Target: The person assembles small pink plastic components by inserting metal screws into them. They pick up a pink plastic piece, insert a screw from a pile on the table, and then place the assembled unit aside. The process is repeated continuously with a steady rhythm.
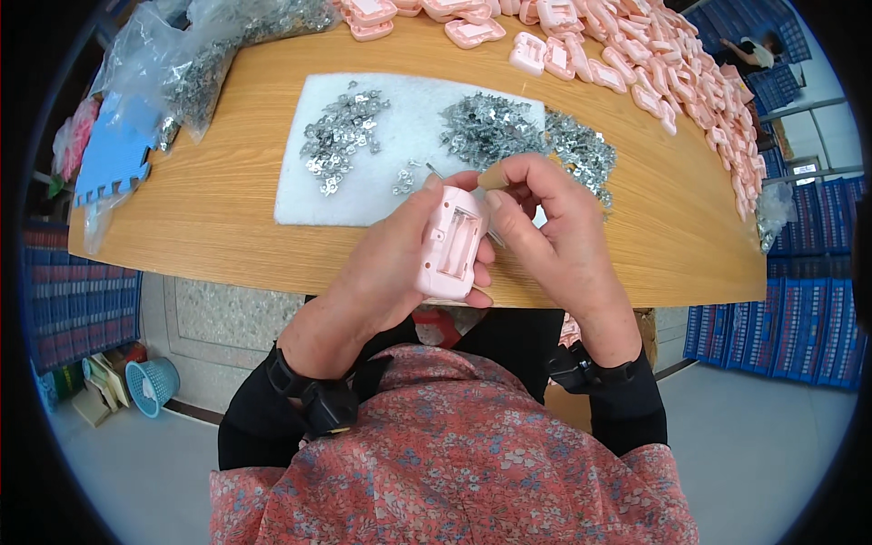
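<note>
My left hand [386, 250] is closed around a pink plastic casing [451, 243], its thumb along the top and its fingers curling from beneath. The casing is tilted, and an oblong battery compartment in it faces up. Against the casing's upper right side, my right hand [556, 222] has thumb and index finger pinched; a tan cover wraps the index fingertip. What the pinch holds, if anything, is hidden. A thin metal piece [435, 170] sticks out beyond my left thumb. Under both hands lies a white foam pad [300, 186] bearing small metal contact plates [341, 141] in loose piles.
Many pink casings [627, 64] are heaped along the table's [209, 209] far and right edges. More metal plates [581, 154] spill off the pad's right side. At the far left are a clear plastic bag [173, 64] of metal parts and a blue foam mat [113, 150].
</note>
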The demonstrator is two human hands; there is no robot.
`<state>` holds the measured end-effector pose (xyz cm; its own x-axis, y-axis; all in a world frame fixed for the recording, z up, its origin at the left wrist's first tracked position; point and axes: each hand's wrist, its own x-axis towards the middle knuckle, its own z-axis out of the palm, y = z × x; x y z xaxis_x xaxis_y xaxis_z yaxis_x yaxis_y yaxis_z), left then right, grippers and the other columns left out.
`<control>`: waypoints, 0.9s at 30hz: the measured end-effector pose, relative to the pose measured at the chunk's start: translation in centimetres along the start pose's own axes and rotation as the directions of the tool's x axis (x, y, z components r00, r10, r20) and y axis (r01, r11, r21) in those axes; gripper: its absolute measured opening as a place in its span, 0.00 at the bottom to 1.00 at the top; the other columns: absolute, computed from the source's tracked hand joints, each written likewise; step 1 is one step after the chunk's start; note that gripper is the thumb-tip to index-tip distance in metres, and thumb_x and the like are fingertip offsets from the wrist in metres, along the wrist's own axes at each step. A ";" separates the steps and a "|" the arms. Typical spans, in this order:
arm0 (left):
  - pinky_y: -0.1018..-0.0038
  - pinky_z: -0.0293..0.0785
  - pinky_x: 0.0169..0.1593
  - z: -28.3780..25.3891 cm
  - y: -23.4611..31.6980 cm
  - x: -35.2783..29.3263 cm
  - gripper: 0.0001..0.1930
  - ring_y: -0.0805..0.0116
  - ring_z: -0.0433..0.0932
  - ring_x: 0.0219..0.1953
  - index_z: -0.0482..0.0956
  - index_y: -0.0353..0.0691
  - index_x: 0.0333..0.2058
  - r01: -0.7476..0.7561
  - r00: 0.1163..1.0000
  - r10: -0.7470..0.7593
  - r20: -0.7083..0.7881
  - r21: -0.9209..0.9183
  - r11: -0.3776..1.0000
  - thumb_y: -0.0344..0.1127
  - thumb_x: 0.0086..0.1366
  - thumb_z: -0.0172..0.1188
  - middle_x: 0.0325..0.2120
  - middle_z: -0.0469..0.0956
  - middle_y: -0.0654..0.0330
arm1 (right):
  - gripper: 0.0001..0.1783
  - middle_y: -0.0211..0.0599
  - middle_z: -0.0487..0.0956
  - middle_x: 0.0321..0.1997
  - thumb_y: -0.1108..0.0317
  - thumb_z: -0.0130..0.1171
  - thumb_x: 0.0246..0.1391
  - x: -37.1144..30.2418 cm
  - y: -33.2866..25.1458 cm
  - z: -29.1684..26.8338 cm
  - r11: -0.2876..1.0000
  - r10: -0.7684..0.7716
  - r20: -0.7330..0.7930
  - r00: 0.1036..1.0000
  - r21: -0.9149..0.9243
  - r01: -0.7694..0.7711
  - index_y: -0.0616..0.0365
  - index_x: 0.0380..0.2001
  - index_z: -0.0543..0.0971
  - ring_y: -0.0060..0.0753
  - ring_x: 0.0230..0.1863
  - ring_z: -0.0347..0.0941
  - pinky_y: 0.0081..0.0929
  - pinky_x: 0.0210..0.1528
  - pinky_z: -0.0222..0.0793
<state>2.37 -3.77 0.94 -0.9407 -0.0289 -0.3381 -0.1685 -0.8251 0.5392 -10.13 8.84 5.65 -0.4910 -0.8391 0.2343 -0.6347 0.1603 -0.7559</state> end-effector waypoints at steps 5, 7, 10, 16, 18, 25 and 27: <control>0.64 0.84 0.30 0.7 0.0 0.0 0.28 0.65 0.81 0.27 0.59 0.43 0.65 0.063 0.996 -0.061 -0.065 0.042 0.997 0.56 0.76 0.35 0.31 0.78 0.58 | 0.07 0.43 0.76 0.30 0.69 0.59 0.56 -0.5 -0.3 0.4 0.998 0.052 0.010 0.999 0.022 -0.052 0.58 0.38 0.78 0.40 0.30 0.75 0.34 0.33 0.72; 0.63 0.84 0.30 0.1 -0.1 0.0 0.27 0.65 0.81 0.28 0.59 0.45 0.65 0.039 0.997 -0.037 -0.070 0.029 0.999 0.54 0.76 0.34 0.34 0.79 0.58 | 0.08 0.46 0.76 0.31 0.68 0.59 0.56 -0.3 -0.5 0.3 0.977 0.139 0.067 0.988 0.155 -0.148 0.59 0.38 0.77 0.46 0.32 0.75 0.36 0.35 0.72; 0.61 0.84 0.26 1.7 0.1 0.1 0.28 0.65 0.82 0.24 0.71 0.43 0.52 0.044 0.975 -0.020 -0.220 0.105 0.994 0.59 0.75 0.32 0.27 0.80 0.58 | 0.12 0.39 0.78 0.34 0.68 0.58 0.58 -0.3 0.8 0.2 0.986 0.092 0.099 0.991 0.128 -0.105 0.57 0.45 0.78 0.31 0.30 0.77 0.28 0.35 0.73; 0.62 0.83 0.25 1.9 0.4 0.5 0.30 0.63 0.80 0.23 0.64 0.44 0.63 -0.056 0.994 0.067 -0.083 0.124 0.991 0.57 0.76 0.29 0.27 0.79 0.54 | 0.12 0.39 0.80 0.35 0.68 0.57 0.60 -0.3 -0.2 -1.2 0.961 0.120 0.132 0.984 0.231 -0.148 0.57 0.47 0.77 0.33 0.31 0.77 0.30 0.36 0.73; 0.62 0.83 0.26 1.9 0.5 0.5 0.31 0.63 0.80 0.23 0.63 0.44 0.65 -0.062 0.993 0.072 -0.091 0.112 0.992 0.57 0.76 0.28 0.27 0.79 0.54 | 0.13 0.39 0.80 0.35 0.68 0.56 0.61 -0.2 -0.3 -1.3 0.956 0.130 0.147 0.981 0.243 -0.163 0.56 0.48 0.76 0.33 0.31 0.77 0.30 0.36 0.73; 0.62 0.84 0.28 1.7 0.9 0.7 0.29 0.64 0.80 0.26 0.63 0.43 0.63 -0.064 0.995 0.071 -0.066 0.109 0.992 0.57 0.76 0.30 0.29 0.79 0.55 | 0.13 0.44 0.82 0.35 0.69 0.54 0.60 0.6 -1.3 -1.6 0.955 0.179 0.176 0.968 0.205 -0.214 0.59 0.48 0.75 0.40 0.34 0.81 0.32 0.38 0.75; 0.61 0.85 0.30 0.1 0.8 -0.1 0.29 0.65 0.80 0.28 0.59 0.45 0.66 -0.040 0.997 0.045 -0.058 0.085 0.996 0.56 0.76 0.31 0.31 0.78 0.56 | 0.13 0.43 0.82 0.35 0.68 0.54 0.61 0.4 -0.8 -0.4 0.950 0.192 0.204 0.960 0.208 -0.234 0.58 0.48 0.76 0.36 0.34 0.81 0.32 0.37 0.75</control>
<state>2.30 -4.32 1.50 -0.9286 -0.0990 -0.3576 -0.1547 -0.7726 0.6157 -10.09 8.58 6.58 -0.4715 -0.8807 -0.0453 -0.3638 0.2410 -0.8997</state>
